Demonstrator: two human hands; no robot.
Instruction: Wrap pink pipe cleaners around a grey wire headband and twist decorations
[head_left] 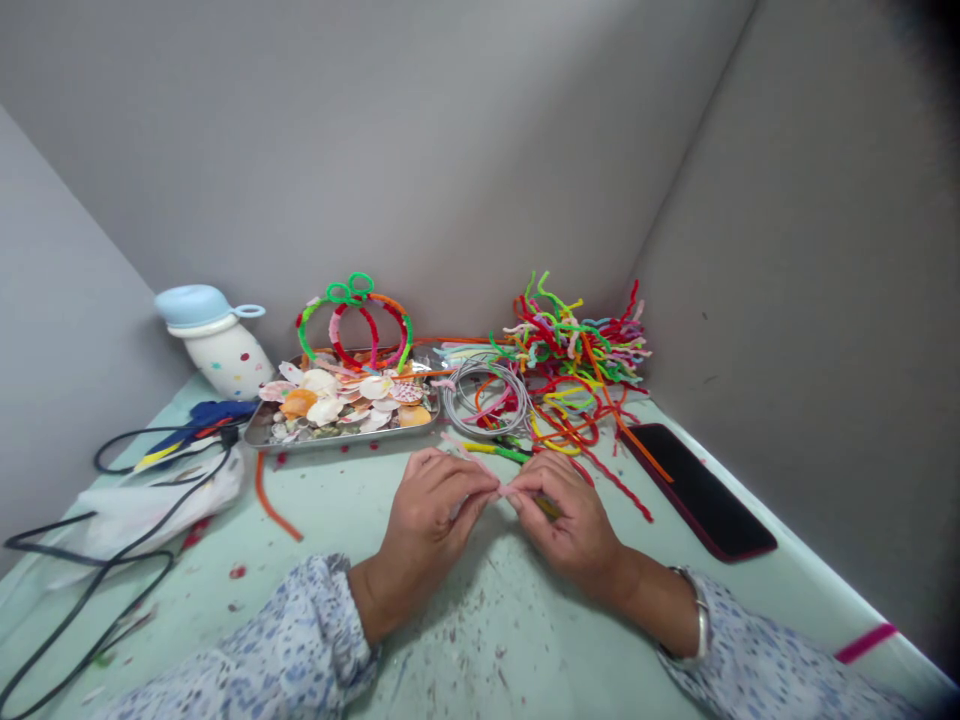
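Note:
My left hand (pixel 436 510) and my right hand (pixel 564 515) meet over the middle of the table, fingertips nearly touching. Between them they pinch a light pink pipe cleaner (pixel 472 458), part of which sticks up behind my left fingers. Its ends inside the fingers are hidden. Just beyond the hands lie green-and-yellow handled pliers (pixel 506 453), partly covered by my right hand. A coil of silvery wire (pixel 448 400) rests behind these, beside loose red, orange and yellow pipe cleaners (pixel 574 415).
At the back, a metal tray (pixel 341 440) holds shells (pixel 322 385), with pipe-cleaner rings (pixel 409 335) standing over it. A bundle of pipe cleaners (pixel 555 335) sits back right, near a phone (pixel 705 495). Leftward are a bottle (pixel 221 350), a plastic bag (pixel 161 505) and a black cable (pixel 75 615).

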